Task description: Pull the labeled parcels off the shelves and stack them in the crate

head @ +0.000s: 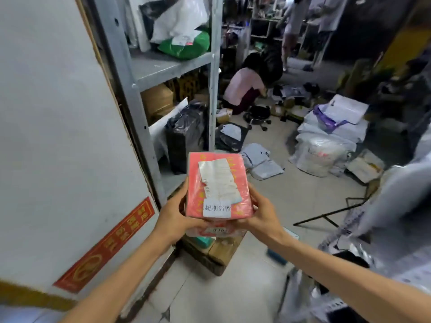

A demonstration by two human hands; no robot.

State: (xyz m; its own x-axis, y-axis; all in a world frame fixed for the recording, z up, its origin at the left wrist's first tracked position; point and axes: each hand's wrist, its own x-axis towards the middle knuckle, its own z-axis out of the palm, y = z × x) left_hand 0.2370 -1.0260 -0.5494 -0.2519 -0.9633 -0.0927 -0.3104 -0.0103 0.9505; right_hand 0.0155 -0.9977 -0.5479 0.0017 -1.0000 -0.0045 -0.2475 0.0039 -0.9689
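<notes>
A pink parcel (218,183) wrapped in clear film, with white labels on its top face, is held up in front of me at mid-frame. My left hand (177,212) grips its left lower edge, and my right hand (260,212) grips its right lower edge. Below the parcel on the floor sits a low container (219,251) with cardboard boxes and a teal item in it, partly hidden by my hands. A grey metal shelf unit (163,66) stands to the left behind the parcel, carrying white, green and black bagged parcels and a brown box.
A white wall panel (58,136) with a red sticker fills the left. Bagged parcels (326,141) lie piled on the floor at right. A person (245,89) crouches by a black stool (257,114) further back. A black stand's legs (331,213) spread at right.
</notes>
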